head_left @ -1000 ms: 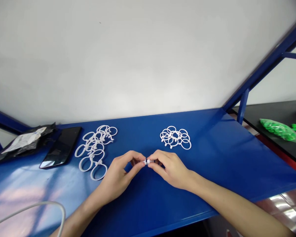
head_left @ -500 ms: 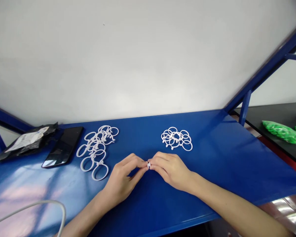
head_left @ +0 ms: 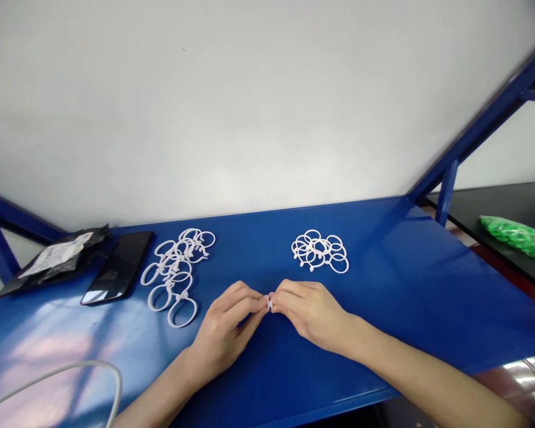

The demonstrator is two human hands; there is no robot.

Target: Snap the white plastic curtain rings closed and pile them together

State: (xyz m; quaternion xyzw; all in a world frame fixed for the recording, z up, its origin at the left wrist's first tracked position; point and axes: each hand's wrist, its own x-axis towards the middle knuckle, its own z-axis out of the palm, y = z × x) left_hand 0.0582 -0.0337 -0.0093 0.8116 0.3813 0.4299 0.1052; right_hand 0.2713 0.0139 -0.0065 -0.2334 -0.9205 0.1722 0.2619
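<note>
Left hand (head_left: 228, 321) and right hand (head_left: 312, 310) both have a tiny white piece (head_left: 270, 304) pinched between their fingers, lower centre of frame, probably fingertips-only since it's so small. Left rings (head_left: 173, 264) and right rings (head_left: 324, 251) sit higher up on the counter (head_left: 249, 246), likely parked clear of the hands.

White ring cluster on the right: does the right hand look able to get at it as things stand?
Probably yes: the ring cluster lies just beyond the right hand, with only blue tabletop showing between. It pinches a small white piece, so may need to let go first.
</note>
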